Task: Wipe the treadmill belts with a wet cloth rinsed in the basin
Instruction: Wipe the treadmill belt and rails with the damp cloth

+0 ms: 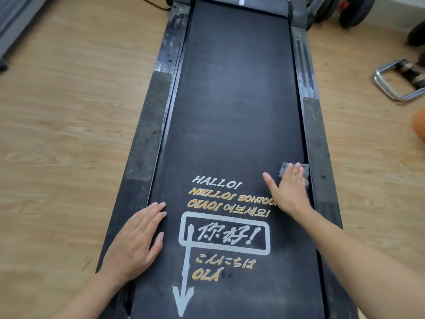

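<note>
A black treadmill belt runs away from me, printed with white and yellow greetings and a white arrow near my end. My right hand lies flat with straight fingers on a small grey cloth, pressing it onto the belt beside the right side rail. Most of the cloth is hidden under the palm. My left hand rests flat, fingers straight, across the belt's left edge and the left side rail. No basin is in view.
Wooden floor lies on both sides of the treadmill. A chrome handle attachment lies on the floor at the right, with black wheels behind it and an orange object at the right edge. A black cable lies top left.
</note>
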A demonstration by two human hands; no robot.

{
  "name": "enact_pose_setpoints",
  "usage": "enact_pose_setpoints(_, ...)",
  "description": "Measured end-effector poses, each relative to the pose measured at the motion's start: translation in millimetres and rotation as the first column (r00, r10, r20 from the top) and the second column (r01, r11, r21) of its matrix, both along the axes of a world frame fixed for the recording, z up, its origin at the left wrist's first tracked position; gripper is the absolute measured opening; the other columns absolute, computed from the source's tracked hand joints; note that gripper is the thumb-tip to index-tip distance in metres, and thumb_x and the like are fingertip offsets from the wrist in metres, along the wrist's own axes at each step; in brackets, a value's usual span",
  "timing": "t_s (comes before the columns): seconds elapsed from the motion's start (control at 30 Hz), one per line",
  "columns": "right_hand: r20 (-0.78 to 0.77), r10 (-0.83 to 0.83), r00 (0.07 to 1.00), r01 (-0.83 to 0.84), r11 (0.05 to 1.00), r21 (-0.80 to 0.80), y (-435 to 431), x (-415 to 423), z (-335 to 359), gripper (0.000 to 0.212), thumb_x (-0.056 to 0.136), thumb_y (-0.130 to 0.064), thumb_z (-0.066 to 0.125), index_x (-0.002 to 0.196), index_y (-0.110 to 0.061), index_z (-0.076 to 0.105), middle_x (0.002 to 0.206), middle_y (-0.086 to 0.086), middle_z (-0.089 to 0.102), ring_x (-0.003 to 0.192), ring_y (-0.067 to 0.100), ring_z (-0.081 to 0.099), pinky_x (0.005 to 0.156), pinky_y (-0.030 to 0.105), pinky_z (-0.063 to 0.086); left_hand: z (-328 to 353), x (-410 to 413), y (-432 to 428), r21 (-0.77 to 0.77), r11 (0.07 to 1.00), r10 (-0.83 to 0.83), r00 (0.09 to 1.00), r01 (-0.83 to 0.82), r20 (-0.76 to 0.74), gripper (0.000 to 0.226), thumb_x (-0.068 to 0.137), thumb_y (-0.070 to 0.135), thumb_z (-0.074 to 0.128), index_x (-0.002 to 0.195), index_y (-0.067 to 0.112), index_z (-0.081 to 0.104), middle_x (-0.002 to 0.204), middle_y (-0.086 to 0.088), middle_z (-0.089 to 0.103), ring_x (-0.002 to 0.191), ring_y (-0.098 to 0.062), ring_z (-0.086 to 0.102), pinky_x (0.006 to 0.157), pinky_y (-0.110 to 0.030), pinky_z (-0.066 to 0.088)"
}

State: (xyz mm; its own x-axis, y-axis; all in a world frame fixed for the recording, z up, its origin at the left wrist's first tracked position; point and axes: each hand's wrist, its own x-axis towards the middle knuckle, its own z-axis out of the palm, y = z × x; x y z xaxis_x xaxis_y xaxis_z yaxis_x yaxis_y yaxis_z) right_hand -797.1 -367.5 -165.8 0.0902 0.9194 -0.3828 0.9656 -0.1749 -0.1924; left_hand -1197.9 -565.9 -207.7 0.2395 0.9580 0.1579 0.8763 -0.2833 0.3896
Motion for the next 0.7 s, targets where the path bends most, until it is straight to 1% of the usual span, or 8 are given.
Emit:
enact_pose_setpoints(0.07,-0.04,0.059,0.997,-0.057,0.998,0.04,-7,-35,-5,0.114,0.087,-0.085,0.016,0.163,-0.004,-0.006,0.171,0.016,-0.016,0.158,0.025,-0.018,0.129,0.046,-0.004,0,-1,1,0.008,1.0,-0.001,1.0,0.001,0.005,0.05,0.104,0.031,0.049,0.146,0.005,0.058,0.166,-0.002,0.041,0.155,-0.02,0.038,0.127,-0.04,0.029)
enact_pose_setpoints(0.17,-0.109,0.239,0.965,-0.229,0.969,0.094,-26,-99,-9,0.103,0.095,-0.079,0.021,0.164,-0.007,-0.006,0.171,0.01,-0.019,0.156,0.02,-0.024,0.129,0.044,-0.005,-1,0,1,0.014,1.0,-0.001,1.0,0.001,0.004,0.05,0.104,0.029,0.05,0.147,0.005,0.057,0.166,-0.003,0.041,0.155,-0.021,0.038,0.125,-0.044,0.033)
enact_pose_setpoints(0.23,-0.176,0.366,0.914,-0.353,0.93,0.103,-32,-153,-10,0.1,0.098,-0.076,0.023,0.164,-0.008,-0.005,0.171,0.008,-0.02,0.156,0.018,-0.025,0.129,0.043,-0.006,-1,-1,1,0.018,1.0,0.003,1.0,-0.003,0.01,0.049,0.104,0.028,0.052,0.146,0.005,0.058,0.166,-0.004,0.041,0.155,-0.021,0.038,0.125,-0.045,0.035)
enact_pose_setpoints(0.33,-0.258,0.55,0.794,-0.539,0.834,0.12,-42,-239,-11,0.093,0.101,-0.072,0.022,0.165,-0.008,0.0,0.172,0.009,-0.015,0.157,0.017,-0.021,0.129,0.043,-0.004,0,-2,1,0.027,1.0,0.009,1.0,-0.009,-0.002,0.048,0.102,0.025,0.054,0.145,0.003,0.059,0.162,-0.007,0.047,0.153,-0.023,0.041,0.125,-0.044,0.034)
enact_pose_setpoints(0.4,-0.303,0.584,0.753,-0.585,0.805,0.098,-50,-275,-11,0.092,0.102,-0.071,0.021,0.164,-0.007,0.0,0.172,0.009,-0.015,0.157,0.017,-0.021,0.129,0.041,-0.007,1,-2,1,0.024,1.0,0.008,1.0,-0.008,-0.005,0.049,0.101,0.023,0.054,0.144,0.002,0.059,0.153,-0.012,0.055,0.148,-0.028,0.047,0.125,-0.043,0.036)
enact_pose_setpoints(0.47,-0.278,0.603,0.748,-0.605,0.792,0.089,-53,-281,-12,0.093,0.101,-0.073,0.019,0.164,-0.007,-0.002,0.172,0.008,-0.016,0.157,0.016,-0.022,0.129,0.04,-0.007,2,-3,1,0.017,1.0,0.003,1.0,-0.003,-0.006,0.049,0.101,0.023,0.053,0.144,0.001,0.058,0.15,-0.013,0.057,0.146,-0.029,0.049,0.124,-0.044,0.037)
enact_pose_setpoints(0.6,-0.094,0.687,0.721,-0.682,0.727,0.085,-48,-226,-12,0.098,0.098,-0.078,0.018,0.164,-0.009,-0.005,0.172,0.008,-0.016,0.157,0.017,-0.021,0.129,0.039,-0.008,1,-5,0,0.025,1.0,-0.002,1.0,0.002,0.001,0.047,0.102,0.024,0.051,0.142,0.001,0.061,0.161,-0.009,0.049,0.15,-0.024,0.045,0.123,-0.046,0.037)
enact_pose_setpoints(0.7,-0.042,0.615,0.788,-0.611,0.788,0.069,-53,-155,-10,0.103,0.096,-0.083,0.017,0.164,-0.009,-0.009,0.171,0.009,-0.02,0.156,0.017,-0.024,0.129,0.04,-0.006,0,-4,0,0.018,1.0,-0.003,1.0,0.002,0.023,0.045,0.104,0.025,0.049,0.141,0.003,0.061,0.164,-0.003,0.044,0.151,-0.022,0.044,0.124,-0.043,0.035)
